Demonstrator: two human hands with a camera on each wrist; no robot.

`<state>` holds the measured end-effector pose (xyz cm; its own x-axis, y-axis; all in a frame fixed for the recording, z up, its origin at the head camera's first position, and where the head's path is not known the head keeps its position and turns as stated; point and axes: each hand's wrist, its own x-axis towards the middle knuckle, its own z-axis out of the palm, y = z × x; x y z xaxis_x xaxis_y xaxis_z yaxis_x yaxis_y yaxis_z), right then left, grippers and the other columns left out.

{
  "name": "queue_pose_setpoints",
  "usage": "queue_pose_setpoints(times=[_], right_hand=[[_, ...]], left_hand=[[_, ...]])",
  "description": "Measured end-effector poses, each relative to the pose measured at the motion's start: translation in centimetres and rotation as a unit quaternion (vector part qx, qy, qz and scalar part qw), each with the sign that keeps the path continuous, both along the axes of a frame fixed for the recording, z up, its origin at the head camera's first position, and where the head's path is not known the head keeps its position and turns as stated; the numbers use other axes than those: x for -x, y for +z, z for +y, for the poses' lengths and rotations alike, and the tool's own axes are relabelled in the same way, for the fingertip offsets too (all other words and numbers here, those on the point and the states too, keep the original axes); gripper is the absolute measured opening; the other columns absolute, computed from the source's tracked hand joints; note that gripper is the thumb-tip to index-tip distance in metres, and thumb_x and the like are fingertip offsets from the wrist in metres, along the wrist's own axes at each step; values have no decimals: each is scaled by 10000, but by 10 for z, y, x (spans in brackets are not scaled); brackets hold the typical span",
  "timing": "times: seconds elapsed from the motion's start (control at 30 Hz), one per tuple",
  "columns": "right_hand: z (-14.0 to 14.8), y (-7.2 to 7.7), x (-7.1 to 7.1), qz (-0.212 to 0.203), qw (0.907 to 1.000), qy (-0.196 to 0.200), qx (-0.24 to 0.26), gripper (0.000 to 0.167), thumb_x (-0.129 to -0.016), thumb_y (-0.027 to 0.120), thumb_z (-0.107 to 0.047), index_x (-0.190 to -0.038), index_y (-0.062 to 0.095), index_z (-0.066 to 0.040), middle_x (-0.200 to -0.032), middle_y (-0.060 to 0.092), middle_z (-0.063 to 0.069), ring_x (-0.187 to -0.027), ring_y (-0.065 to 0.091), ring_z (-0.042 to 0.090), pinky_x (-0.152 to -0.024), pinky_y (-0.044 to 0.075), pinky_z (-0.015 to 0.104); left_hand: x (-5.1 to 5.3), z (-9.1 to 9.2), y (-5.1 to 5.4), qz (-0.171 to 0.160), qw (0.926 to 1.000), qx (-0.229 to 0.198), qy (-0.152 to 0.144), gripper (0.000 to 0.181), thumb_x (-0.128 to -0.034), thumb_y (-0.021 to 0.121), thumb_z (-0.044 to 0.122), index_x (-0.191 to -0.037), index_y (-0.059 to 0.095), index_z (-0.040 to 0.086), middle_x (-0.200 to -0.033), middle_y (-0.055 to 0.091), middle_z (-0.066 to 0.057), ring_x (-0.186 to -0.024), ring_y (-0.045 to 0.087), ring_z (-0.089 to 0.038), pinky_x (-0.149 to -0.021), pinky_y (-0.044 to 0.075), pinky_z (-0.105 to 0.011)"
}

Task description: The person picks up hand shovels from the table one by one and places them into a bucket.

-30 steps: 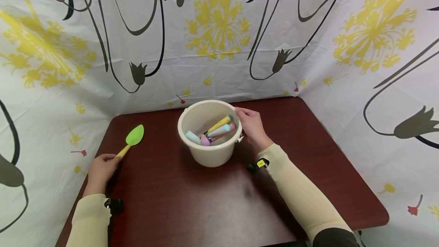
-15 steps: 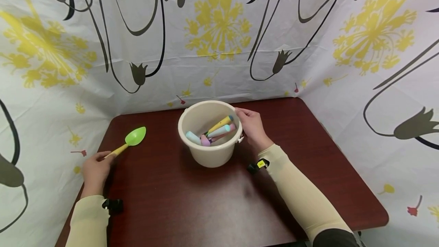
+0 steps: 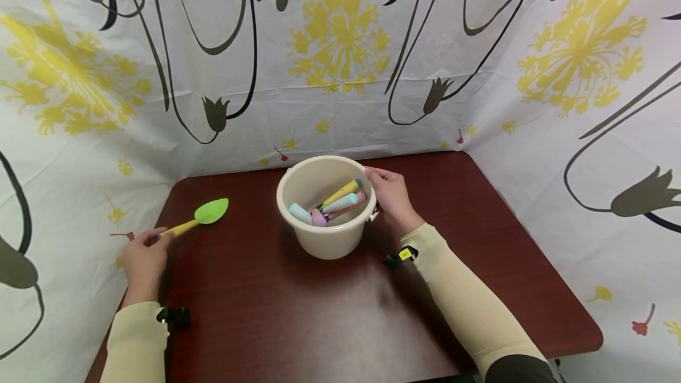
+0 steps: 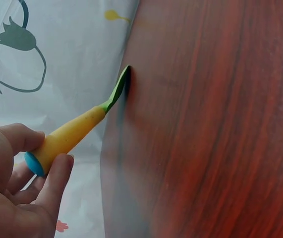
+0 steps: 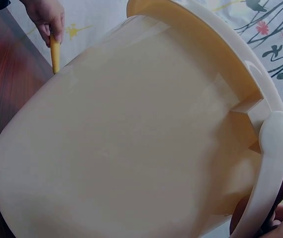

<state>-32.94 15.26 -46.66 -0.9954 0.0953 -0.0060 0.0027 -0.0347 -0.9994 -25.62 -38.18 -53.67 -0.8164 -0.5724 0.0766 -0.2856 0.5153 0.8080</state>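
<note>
At the table's left side, my left hand (image 3: 145,262) pinches the handle end of a toy trowel (image 3: 211,211) with a green blade and yellow handle. In the left wrist view, thumb and fingers hold the yellow handle (image 4: 72,133) just by its blue end cap, and the blade tip points away over the table. My right hand (image 3: 392,197) grips the right rim of a cream bucket (image 3: 327,247). Inside the bucket lie several tools with yellow, light blue and pink handles (image 3: 339,201); their working ends are mostly hidden. The bucket's side fills the right wrist view.
The dark red-brown table (image 3: 298,324) has rounded corners. A white patterned cloth (image 3: 340,123) hangs close behind it and along both sides. The bucket's handle pivot (image 3: 373,216) sticks out at its right, beside my right hand.
My left hand has shifted a little left and away from me, turning the trowel so its blade points more to the right. The right hand and bucket stay in place.
</note>
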Motion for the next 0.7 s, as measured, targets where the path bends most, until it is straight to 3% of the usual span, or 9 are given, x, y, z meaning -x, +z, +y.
queue_pose_setpoints(times=[0.23, 0.47, 0.7], right_hand=[[0, 0, 0, -22, 10000, 1, 25, 345, -1104, 709, -356, -1340, 813, -127, -1229, 799, 168, -704, 750, 120, -538, 583, 251], [0, -3, 3, 61, 9999, 43, 123, 354, -1117, 677, -301, -1368, 788, -78, -1301, 773, 170, -1031, 785, 195, -713, 652, 299], [0, -3, 3, 64, 9999, 61, 93, 358, -1115, 682, -320, -1364, 792, -87, -1294, 776, 171, -994, 790, 193, -692, 647, 293]], left_hand=[[0, 1, 10, 37, 9999, 75, 58, 467, -1032, 757, 396, -1363, 783, 68, -1054, 713, -54, -903, 570, -167, -684, 442, -242], [0, 6, 25, 100, 9995, -280, 71, 485, -1035, 760, 447, -1395, 775, 121, -941, 658, 148, -781, 579, -70, -611, 475, -212], [-2, 16, 42, 462, 9985, -275, 129, 455, -1027, 773, 412, -1367, 780, 110, -880, 627, 224, -822, 577, -33, -627, 466, -179]])
